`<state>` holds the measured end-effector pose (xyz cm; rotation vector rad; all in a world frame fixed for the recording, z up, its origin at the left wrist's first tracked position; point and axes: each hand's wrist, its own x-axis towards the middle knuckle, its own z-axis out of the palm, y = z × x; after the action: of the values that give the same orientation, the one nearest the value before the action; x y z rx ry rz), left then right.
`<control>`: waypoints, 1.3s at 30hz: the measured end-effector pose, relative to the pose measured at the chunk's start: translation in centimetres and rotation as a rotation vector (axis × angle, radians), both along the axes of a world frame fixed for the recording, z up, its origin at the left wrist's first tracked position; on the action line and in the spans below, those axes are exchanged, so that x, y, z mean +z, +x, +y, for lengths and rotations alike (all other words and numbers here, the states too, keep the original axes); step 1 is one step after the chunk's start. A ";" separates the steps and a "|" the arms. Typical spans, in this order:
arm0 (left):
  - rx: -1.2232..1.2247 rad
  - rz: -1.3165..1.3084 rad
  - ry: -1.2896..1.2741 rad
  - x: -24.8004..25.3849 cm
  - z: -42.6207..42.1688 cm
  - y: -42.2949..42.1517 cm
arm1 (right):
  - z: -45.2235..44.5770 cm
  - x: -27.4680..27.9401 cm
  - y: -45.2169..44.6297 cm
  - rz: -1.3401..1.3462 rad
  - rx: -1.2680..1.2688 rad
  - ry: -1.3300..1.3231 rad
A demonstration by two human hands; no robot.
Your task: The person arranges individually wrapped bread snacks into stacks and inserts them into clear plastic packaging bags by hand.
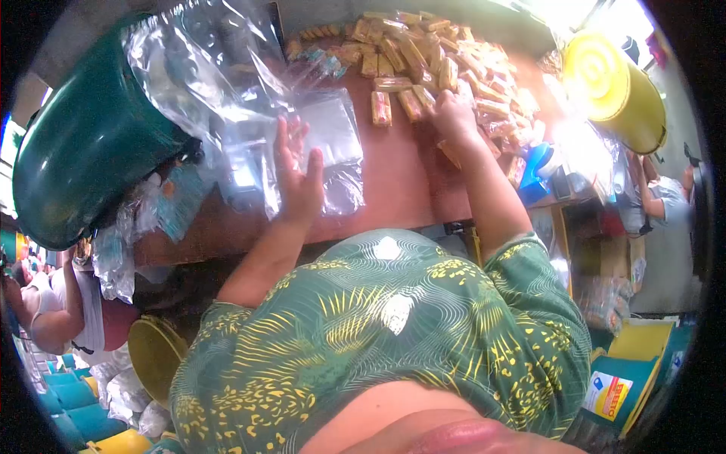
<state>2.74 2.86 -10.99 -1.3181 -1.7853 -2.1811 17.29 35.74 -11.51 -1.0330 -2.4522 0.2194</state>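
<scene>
My left hand (pixel 299 172) is raised with its fingers spread, holding nothing. Below and beside it lie flat clear plastic bags (pixel 336 144), stacked on the brown table (pixel 393 181). Fingers curled, my right hand (pixel 454 119) reaches to the near edge of a heap of small yellow-brown wrapped packets (pixel 412 53). Its fingertips close on one wrapped packet (pixel 423 97), partly hidden by the hand. Two more packets lie just left of it, one of them a wrapped packet with red print (pixel 381 110).
A large crumpled clear plastic sheet (pixel 204 68) and a dark green tub (pixel 91 144) stand at left. To the right are a blue object (pixel 535 172) and a yellow bucket (pixel 612 91). Other people (pixel 57 303) are at both sides. Another yellow bucket (pixel 155 356) sits below the table.
</scene>
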 end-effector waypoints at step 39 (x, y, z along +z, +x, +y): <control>-0.066 -0.441 -0.182 -2.7 -0.4 -0.5 | 0.7 3.5 -7.8 -0.131 0.411 -0.542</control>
<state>2.25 2.43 -13.65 -0.9846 -2.1584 -2.5554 9.51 36.44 -7.99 -0.7362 -2.7755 1.0225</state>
